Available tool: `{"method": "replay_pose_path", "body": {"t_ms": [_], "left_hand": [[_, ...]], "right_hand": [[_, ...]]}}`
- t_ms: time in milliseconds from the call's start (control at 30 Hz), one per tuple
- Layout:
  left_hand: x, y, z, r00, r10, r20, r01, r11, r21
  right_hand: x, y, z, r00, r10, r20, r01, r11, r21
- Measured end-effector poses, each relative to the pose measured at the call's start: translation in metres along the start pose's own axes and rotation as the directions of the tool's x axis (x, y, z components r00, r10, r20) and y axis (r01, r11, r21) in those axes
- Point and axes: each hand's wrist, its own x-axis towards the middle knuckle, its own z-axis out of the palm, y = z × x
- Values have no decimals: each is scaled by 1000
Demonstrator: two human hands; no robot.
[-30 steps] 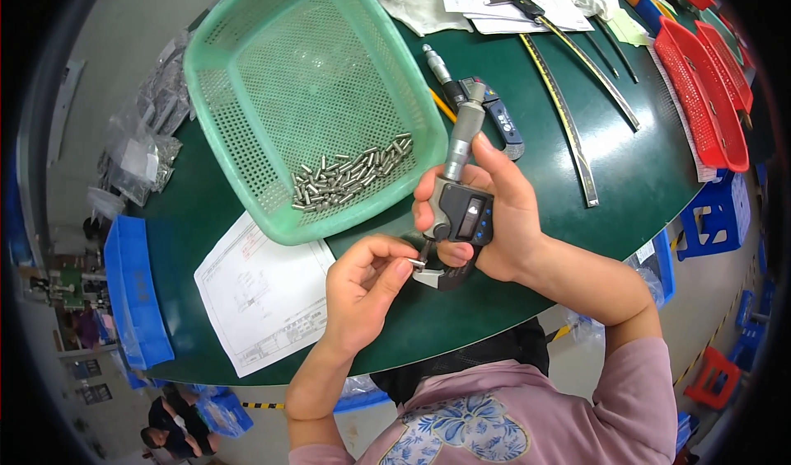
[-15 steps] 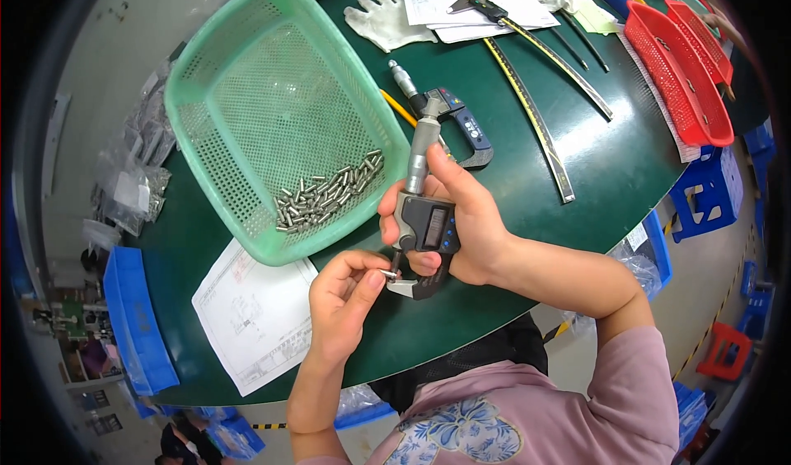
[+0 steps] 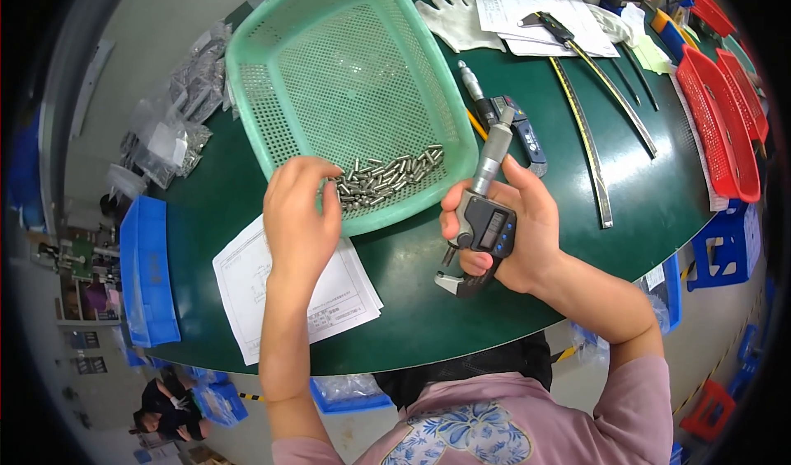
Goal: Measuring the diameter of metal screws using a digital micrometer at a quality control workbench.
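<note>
My right hand [image 3: 515, 234] is wrapped around a digital micrometer [image 3: 491, 224]. Its grey thimble points up and its jaw points down, with nothing seen between the measuring faces. At the near left corner of a green perforated basket [image 3: 362, 227] is my left hand [image 3: 305, 209]. Its thumb and index finger are bent but slightly apart, beside a pile of short metal pins [image 3: 387, 180]; I see no pin clearly held between them. The other fingers are partly hidden behind the hand.
Beyond the micrometer lie a second micrometer [image 3: 527, 143], calipers [image 3: 614, 94], papers [image 3: 527, 3] and a white glove [image 3: 465, 21]. Printed drawings [image 3: 235, 275] lie under my left forearm. Red baskets [image 3: 717, 127] stand at right, a blue bin [image 3: 148, 275] at left.
My left hand has left the micrometer's jaw, where it held a metal pin, and moved to the pins in the basket. My right hand still grips the micrometer. The view has shifted.
</note>
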Motion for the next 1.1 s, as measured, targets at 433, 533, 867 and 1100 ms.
{"method": "replay_pose_path", "body": {"t_ms": [433,533,867,1100], "left_hand": [[43,-16,36,919,258,297,-296,951,92],[41,-17,34,925,236,298,-280,954,113],[-21,46,2,919,-112,377,387,424,-819],[-59,60,17,835,-156,528,507,-159,-847]], "right_hand": [[2,0,0,1000,-23,-20,23,999,-30],[2,0,0,1000,-21,-15,20,999,-32],[-1,-1,-1,999,-16,51,15,999,36],[2,-1,0,995,-21,100,17,999,42]]}}
